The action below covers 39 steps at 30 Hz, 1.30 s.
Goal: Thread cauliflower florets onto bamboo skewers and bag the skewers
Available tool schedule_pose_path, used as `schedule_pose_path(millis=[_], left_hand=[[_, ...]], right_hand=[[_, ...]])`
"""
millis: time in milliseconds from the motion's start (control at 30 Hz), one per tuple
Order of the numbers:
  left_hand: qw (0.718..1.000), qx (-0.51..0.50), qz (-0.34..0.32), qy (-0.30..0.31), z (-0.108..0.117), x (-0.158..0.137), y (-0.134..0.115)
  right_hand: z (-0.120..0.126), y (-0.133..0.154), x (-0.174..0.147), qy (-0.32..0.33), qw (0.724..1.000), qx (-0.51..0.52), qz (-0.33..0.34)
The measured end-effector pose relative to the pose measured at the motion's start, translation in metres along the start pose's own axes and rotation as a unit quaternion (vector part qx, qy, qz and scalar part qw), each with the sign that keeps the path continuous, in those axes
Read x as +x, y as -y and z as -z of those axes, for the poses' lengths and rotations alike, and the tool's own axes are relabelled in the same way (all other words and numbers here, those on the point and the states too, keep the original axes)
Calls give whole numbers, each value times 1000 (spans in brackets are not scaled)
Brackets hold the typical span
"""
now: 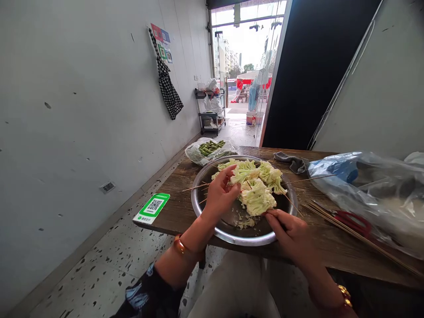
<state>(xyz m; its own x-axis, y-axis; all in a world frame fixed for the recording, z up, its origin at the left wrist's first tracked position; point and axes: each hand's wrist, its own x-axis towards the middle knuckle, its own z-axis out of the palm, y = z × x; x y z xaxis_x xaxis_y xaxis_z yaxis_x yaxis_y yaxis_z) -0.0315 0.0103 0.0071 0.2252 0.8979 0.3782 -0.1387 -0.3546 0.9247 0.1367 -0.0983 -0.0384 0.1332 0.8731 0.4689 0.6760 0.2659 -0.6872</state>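
Note:
Over a wide steel bowl [228, 238], my left hand [220, 194] curls its thumb and fingers round a pale green-white cauliflower floret [245, 173]. A larger floret [257, 198] hangs just in front, over the near half of the bowl. My right hand [288, 227] is closed in a pinch at that floret's lower right edge, seemingly on the end of a thin bamboo skewer that the fingers mostly hide. Behind them lie more cauliflower pieces [271, 174], with skewers sticking out over the rim on both sides. Small crumbs [245, 221] lie in the bowl's bottom.
Right of the bowl are a bundle of bamboo skewers [347, 227], red-handled scissors [354, 223] and a large clear plastic bag [380, 185]. A grey cloth [291, 161] and a bag of green pods [211, 148] lie farther back. A QR-code card [154, 207] sits at the table's left edge.

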Motion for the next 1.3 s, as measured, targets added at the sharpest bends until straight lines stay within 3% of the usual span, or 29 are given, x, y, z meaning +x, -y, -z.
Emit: schedule_pose_path(millis=[367, 800, 1300], left_hand=[[1000, 4, -4, 0, -1, 0, -2], [993, 86, -77, -4, 2, 0, 3], [989, 134, -60, 23, 4, 0, 2]], right_hand=[[-1, 0, 0, -7, 1000, -3, 8], [-8, -1, -2, -31, 999, -31, 9], [-6, -1, -2, -32, 999, -42, 12]])
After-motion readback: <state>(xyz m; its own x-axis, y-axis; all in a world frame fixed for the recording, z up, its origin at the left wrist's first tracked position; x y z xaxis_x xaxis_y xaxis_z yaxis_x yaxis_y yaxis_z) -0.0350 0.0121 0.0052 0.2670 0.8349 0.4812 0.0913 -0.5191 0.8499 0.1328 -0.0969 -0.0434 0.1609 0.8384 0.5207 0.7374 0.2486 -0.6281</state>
